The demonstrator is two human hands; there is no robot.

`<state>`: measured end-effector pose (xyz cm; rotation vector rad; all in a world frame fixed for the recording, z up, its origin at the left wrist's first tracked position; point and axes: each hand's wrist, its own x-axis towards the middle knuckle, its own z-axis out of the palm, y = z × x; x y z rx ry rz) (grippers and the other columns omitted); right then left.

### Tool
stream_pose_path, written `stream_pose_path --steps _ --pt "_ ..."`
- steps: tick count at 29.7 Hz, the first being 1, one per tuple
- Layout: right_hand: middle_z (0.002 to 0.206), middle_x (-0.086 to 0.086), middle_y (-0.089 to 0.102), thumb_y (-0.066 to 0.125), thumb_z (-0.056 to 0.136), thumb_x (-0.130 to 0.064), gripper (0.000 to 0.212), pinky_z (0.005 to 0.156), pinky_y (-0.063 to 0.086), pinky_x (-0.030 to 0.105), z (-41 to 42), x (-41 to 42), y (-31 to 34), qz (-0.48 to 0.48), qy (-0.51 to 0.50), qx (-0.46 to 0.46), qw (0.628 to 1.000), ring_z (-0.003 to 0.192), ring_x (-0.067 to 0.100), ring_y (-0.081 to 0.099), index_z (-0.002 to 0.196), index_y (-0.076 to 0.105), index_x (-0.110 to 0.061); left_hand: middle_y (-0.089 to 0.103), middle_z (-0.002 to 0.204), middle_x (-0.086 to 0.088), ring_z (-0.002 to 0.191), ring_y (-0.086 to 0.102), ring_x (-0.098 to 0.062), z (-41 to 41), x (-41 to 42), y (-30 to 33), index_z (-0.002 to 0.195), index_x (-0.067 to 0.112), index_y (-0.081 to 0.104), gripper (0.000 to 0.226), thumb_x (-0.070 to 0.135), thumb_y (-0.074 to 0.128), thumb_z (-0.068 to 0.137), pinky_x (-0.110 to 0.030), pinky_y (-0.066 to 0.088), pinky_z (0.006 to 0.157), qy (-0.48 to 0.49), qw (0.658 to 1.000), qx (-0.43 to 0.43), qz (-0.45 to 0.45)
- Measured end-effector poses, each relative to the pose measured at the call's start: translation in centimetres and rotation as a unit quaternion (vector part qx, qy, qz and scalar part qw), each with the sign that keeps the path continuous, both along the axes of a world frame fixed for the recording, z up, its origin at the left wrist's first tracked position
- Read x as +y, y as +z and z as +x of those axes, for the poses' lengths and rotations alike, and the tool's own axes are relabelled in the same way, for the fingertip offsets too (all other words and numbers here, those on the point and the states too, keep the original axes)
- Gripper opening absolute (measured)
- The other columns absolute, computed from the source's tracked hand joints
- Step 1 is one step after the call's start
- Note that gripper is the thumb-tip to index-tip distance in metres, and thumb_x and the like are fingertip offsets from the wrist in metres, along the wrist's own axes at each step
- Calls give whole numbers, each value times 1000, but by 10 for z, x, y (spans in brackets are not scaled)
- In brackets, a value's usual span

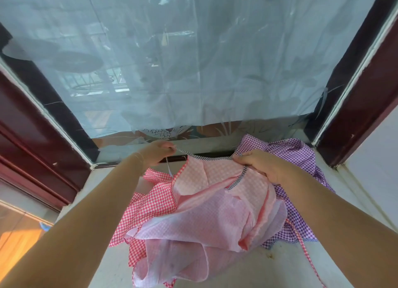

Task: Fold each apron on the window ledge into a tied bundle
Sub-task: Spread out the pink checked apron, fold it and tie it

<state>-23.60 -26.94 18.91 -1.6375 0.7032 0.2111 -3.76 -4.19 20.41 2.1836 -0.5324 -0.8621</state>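
Two aprons lie on the window ledge point(269, 266) in the lower half of the frame: a pink checked apron point(193, 212) in the centre, and a purple checked apron point(297, 152) just to its right, partly beneath it. The pink one is turned so that its paler underside faces up across the middle, while the brighter red-and-white check shows along its left edge. Its top edge is bound in a dark striped trim point(206, 157), pulled into a nearly straight line between both hands. The left hand point(157, 153), left of centre, pinches the far end of that trim between curled fingers. The right hand point(262, 165), right of centre, grips the other end of the trim together with a gather of the pink cloth (its fingers are closed round the bunch). The rest of the pink apron hangs from this line in loose folds, down to the bottom edge of the frame. A thin pink checked tie point(305, 251) trails down the lower right, across the purple apron's hem and over the ledge. Behind the ledge, filling the upper frame, hangs a translucent plastic sheet point(172, 61) over the window, with a dark red frame point(366, 98) at either side.
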Motion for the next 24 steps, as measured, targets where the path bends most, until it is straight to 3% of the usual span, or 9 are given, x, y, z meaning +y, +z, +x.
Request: stream_pose_path --steps 3,7,8,10,13,15,17,21,24 --pt "117 25 64 66 86 -34 45 102 45 51 -1 2 -3 67 -9 13 998 113 44 58 113 66 2 44 123 -11 106 49 -27 -9 -11 -14 122 7 45 40 16 63 88 -36 41 97 161 958 -236 -25" --pt "107 22 68 59 93 -29 36 95 51 43 2 5 -4 98 -44 4 994 93 35 65 108 68 2 56 89 -6 68 54 -23 -38 -19 -14 97 10 42 11 22 40 98 -32 43 61 76 934 -350 21" --pt "101 20 69 58 94 -29 35 94 51 43 2 5 -6 102 -57 5 993 88 33 65 106 69 2 62 85 -10 69 59 -23 -39 -21 -11 91 9 47 21 22 33 100 -34 47 61 44 940 -330 68" --pt "97 19 68 59 94 -30 35 97 49 47 1 6 -7 111 -93 15 989 89 33 64 104 68 2 67 102 -22 94 65 -31 -38 -24 -8 95 1 60 40 20 26 103 -44 52 88 9 982 -154 106" --pt "117 24 63 63 91 -30 44 100 46 51 0 8 -9 127 -135 28 982 103 38 61 117 63 6 56 132 -15 127 47 -30 -43 -18 -11 118 9 60 52 41 21 105 -45 28 114 -20 995 100 24" --pt "119 23 63 63 91 -28 44 100 47 49 -1 12 -8 147 -155 26 977 104 39 62 119 62 5 64 111 -6 115 52 -25 -49 -12 -21 106 16 61 49 53 29 98 -47 28 113 -49 985 157 -44" --pt "107 19 67 61 92 -28 40 97 49 44 -2 15 -8 167 -164 22 972 92 34 64 117 63 3 65 101 -11 104 60 -28 -56 -11 -31 110 6 61 46 45 50 89 -47 40 107 -47 957 265 -107" --pt "106 16 66 63 89 -25 34 90 52 43 -3 13 -6 147 -223 0 964 89 30 62 117 65 -4 67 107 -17 94 65 -30 -54 -24 -40 121 -3 58 45 26 62 87 -40 55 84 49 935 300 -181" --pt "129 17 52 53 96 -28 29 84 54 41 -6 3 5 -7 -275 13 961 95 34 59 119 64 -16 61 87 -7 74 58 -21 -34 -32 -28 131 1 52 45 27 56 95 -36 50 68 184 948 178 -186"
